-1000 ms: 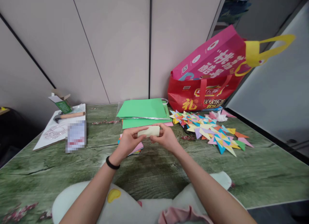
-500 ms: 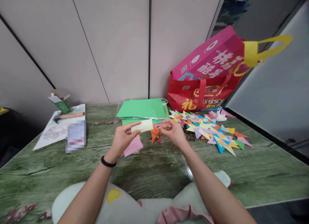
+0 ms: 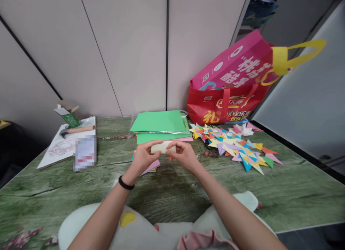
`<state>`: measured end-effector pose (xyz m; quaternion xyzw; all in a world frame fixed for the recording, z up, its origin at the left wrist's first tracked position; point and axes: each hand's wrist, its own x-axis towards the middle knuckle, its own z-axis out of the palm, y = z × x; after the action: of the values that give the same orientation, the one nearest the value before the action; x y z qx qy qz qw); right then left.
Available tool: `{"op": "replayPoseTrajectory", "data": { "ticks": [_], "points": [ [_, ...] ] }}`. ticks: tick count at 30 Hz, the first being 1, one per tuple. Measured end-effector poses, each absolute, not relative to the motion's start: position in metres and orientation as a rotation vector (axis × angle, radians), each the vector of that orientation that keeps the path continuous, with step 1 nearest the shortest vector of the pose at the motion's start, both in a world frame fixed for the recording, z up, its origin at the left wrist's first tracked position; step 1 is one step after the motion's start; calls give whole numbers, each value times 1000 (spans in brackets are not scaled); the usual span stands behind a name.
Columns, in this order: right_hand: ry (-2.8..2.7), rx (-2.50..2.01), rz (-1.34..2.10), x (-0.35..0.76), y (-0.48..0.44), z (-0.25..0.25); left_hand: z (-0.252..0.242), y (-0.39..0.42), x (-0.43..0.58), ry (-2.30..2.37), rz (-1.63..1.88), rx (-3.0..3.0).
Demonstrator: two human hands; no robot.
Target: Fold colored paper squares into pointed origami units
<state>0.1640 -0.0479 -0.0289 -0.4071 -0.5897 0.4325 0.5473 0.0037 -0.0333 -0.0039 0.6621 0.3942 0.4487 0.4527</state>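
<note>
Between my two hands is a small pale yellow piece of folded paper (image 3: 162, 147), held up above the table. My left hand (image 3: 145, 156) pinches its left end, thumb in front and fingers behind. At the right end, my right hand (image 3: 184, 154) pinches it the same way. Below my left hand lies a stack of coloured paper squares (image 3: 152, 166), partly hidden by that hand. A bit of orange paper (image 3: 170, 158) shows under the yellow piece, mostly covered by my hands.
Green sheets (image 3: 159, 121) lie behind my hands. To the right spreads a heap of folded paper triangles (image 3: 237, 146), with a red bag (image 3: 215, 106) behind it. A hammer (image 3: 81, 129), a small green box (image 3: 70, 117) and a white board (image 3: 51, 154) are at left.
My right hand has moved left and taken hold of the yellow paper's right end. My left hand has shifted slightly right and down with the paper, which now looks more level.
</note>
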Motion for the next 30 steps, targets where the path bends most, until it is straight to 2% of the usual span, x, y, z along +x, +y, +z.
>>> {"op": "replayPoseTrajectory", "data": {
  "ticks": [18,30],
  "points": [
    [-1329,-986,1157,172,-48,-21,2,-34,1,937,1063,1493],
    [-1243,-981,1041,187,-43,-22,9,-29,-8,943,1340,1378]
  ]
}}
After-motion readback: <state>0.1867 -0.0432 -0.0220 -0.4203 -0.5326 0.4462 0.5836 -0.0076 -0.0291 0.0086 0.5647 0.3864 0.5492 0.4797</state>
